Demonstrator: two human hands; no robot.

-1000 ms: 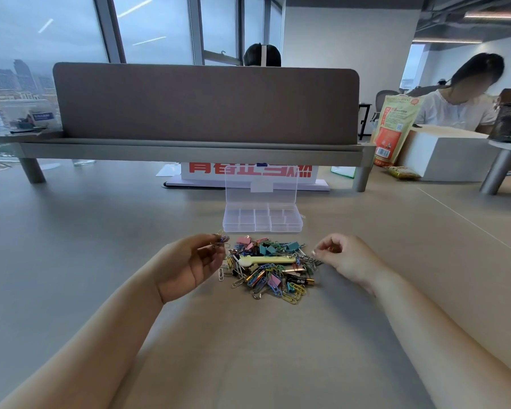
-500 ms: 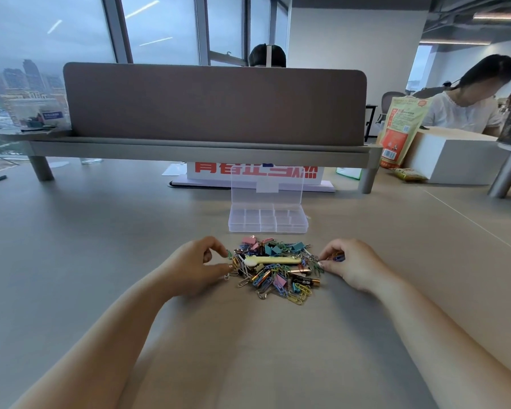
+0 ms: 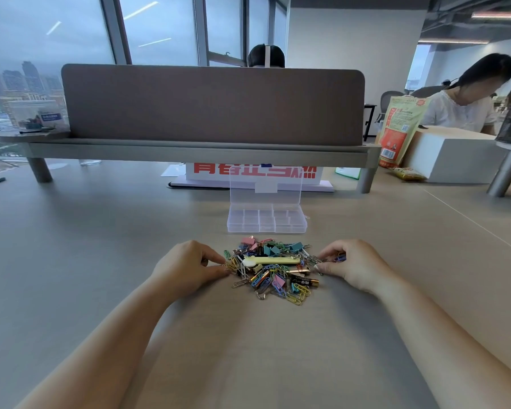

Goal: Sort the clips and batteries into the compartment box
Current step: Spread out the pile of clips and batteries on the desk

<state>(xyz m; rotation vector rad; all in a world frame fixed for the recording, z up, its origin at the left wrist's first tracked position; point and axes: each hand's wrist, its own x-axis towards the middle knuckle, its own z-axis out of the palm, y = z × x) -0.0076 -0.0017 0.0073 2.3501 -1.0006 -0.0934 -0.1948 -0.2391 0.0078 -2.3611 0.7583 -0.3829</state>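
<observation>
Seen from the head camera, both hands sit on the desk (image 3: 71, 261) at opposite edges of one mixed pile (image 3: 270, 271) of paper clips, binder clips and batteries. The left hand (image 3: 189, 268) is at the pile's left edge, its fingers (image 3: 219, 271) pinched on a gold paper clip (image 3: 230, 265). The right hand (image 3: 353, 268) is at the right edge, fingers curled around a small blue clip (image 3: 340, 257), thumb tip down among the loose wire clips.

The compartment box (image 3: 266, 221) stands just beyond the pile, straight ahead of both hands, lid tipped up and open; its cells look empty, though clear plastic makes that hard to confirm. Its long side runs left to right, so either hand reaches it about equally, and the carry goes forward over the pile. A black battery (image 3: 304, 281) lies at the near right of the pile, long axis left to right, closer to the right hand. A pale yellow plastic tool (image 3: 270, 261) lies across the top of the heap, also left to right.

Compared with half a second ago, both hands have settled lower onto the pile's edges, the left thumb and forefinger have come together on the gold clip, and the pile and box appear unmoved.
</observation>
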